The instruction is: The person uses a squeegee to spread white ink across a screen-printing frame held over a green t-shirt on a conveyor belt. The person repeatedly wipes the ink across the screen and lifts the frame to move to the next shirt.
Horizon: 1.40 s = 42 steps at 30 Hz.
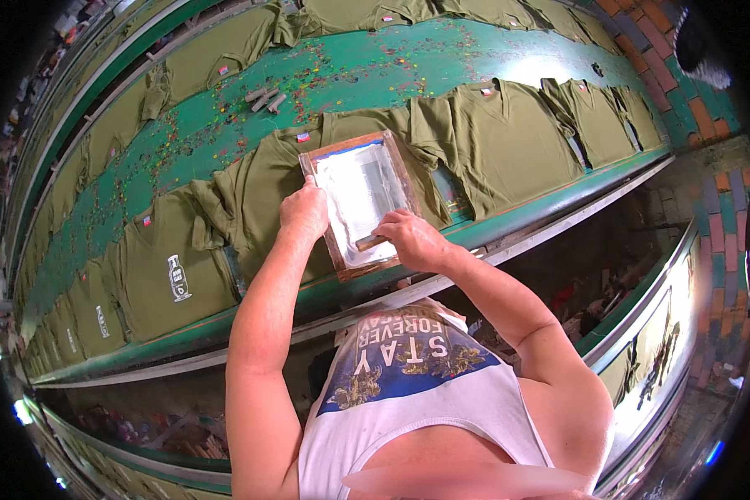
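Frame: located over a shirt on the near side of the green table, tilted slightly, its near end by the table's near edge. Wooden rails, pale mesh within.

Left hand: curled closed on the left rail; the undersides of the fingers are hidden. Right hand: pinching the squeegee between thumb and fingers, over the near part of the mesh.

Handling, as judged: the frame should be light and stiff along its rails, while the mesh is thin, taut and easily pierced or dented. Hold should be taken on the wooden rails, at the sides or corners, clear of the mesh. Wet paste could make the inner edges slippery. The squeegee appears small and light; grip its upper edge. The shirt is soft and would wrinkle or shift if dragged.

Containers: the frame serves as a shallow tray, holding white paste spread over much of the mesh, with a blue strip along the far end. Depth of paste cannot be determined.
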Available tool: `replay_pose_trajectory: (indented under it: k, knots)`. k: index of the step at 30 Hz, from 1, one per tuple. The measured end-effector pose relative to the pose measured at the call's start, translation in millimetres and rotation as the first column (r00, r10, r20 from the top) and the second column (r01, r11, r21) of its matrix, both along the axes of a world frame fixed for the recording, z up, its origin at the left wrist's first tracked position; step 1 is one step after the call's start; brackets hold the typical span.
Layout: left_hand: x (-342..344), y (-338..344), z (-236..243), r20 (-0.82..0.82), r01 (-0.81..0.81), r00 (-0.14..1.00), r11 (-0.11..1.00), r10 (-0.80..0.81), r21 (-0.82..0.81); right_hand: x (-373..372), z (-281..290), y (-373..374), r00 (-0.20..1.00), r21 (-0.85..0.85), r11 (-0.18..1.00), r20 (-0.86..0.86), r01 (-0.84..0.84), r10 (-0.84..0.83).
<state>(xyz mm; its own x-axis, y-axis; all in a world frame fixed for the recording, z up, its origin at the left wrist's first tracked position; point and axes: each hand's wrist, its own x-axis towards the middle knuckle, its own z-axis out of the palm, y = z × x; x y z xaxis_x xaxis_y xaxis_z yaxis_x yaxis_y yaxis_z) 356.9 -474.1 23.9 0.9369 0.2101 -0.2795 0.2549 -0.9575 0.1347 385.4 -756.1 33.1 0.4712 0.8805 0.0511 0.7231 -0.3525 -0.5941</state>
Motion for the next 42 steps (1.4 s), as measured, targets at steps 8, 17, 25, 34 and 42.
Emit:
replay_pose_trajectory:
  k: [8, 17, 25, 34, 42]
  knots:
    - [2.5, 1.4, -7.0, -0.012, 0.005, 1.000, 1.000, -0.005, -0.012, -40.6, -19.4, -30.9, 0.987, 0.088, 0.996, 0.157, 0.013, -0.027]
    - [0.1, -5.2, 6.9, 0.003, -0.074, 0.997, 0.995, 0.074, -0.070, 13.3, -50.3, 2.0, 0.958, 0.119, 0.993, 0.282, 0.011, -0.044]
    - [4.0, -0.3, -14.2, -0.058, -0.083, 0.995, 0.996, 0.081, -0.038, 93.3, -45.8, 60.3, 0.967, 0.099, 0.995, 0.252, 0.013, -0.037]
    - [-5.6, 0.9, -14.1, 0.063, -0.050, 0.997, 0.996, 0.055, -0.078, 78.6, -24.5, 32.5, 0.987, 0.042, 0.999, 0.163, -0.018, 0.011]
    - [-8.3, -1.4, -1.8, 0.034, -0.021, 0.999, 0.998, 0.023, -0.060, 121.8, -31.9, 86.8, 0.958, 0.101, 0.991, 0.264, 0.089, -0.114]
